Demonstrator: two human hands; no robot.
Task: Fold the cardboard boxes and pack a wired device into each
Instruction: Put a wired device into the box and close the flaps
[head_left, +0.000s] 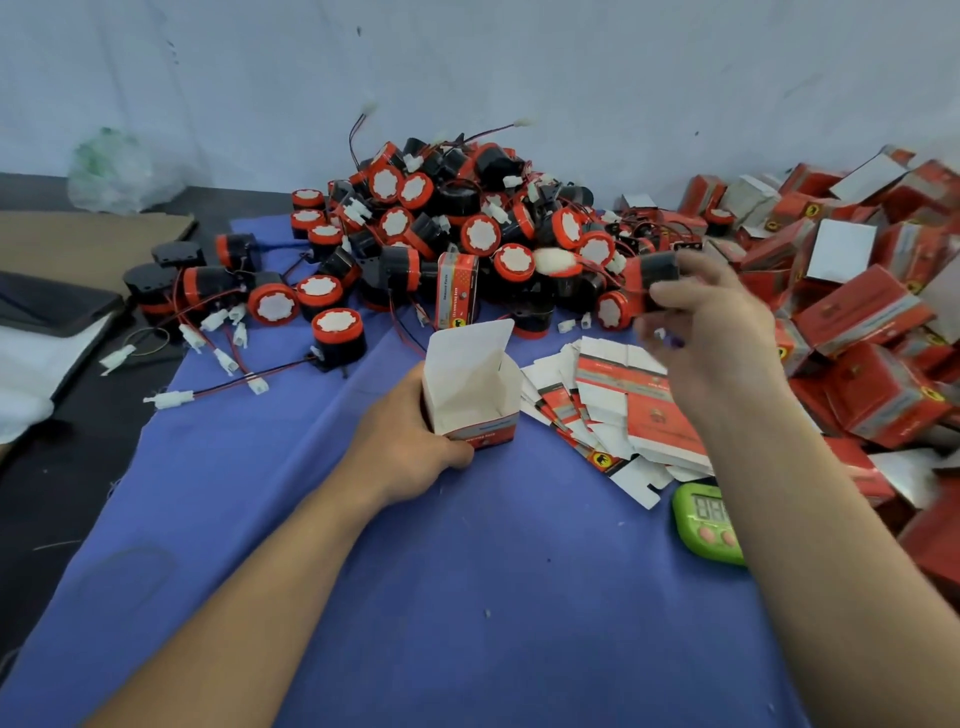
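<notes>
Box (472, 395), centre of surface (415, 597): upright, top flap raised, gripped low by left hand (410, 431), likely to steady it for loading. Wired device (657, 270), far right: held in right hand (711, 317), fingers curled round it.

A blue cloth (415, 597) covers most of the dark surface (62, 467) under your hands. The open box (475, 400) that your left hand (410, 441) grips stands upright on that cloth. Just right of that grip a fan of flat cartons (639, 410) lies on the cloth, and nearer you than those sits a green timer (701, 525). Beyond the grip a heap of wired devices (457, 223) spreads across the cloth's far end, with loose ones trailing off to its left. Right of the wired device (657, 273) that your right hand (711, 322) holds, closed red boxes (857, 322) are piled. Far left of your grip, off the cloth, lie a cardboard sheet (78, 239) and a plastic bag (119, 171).
</notes>
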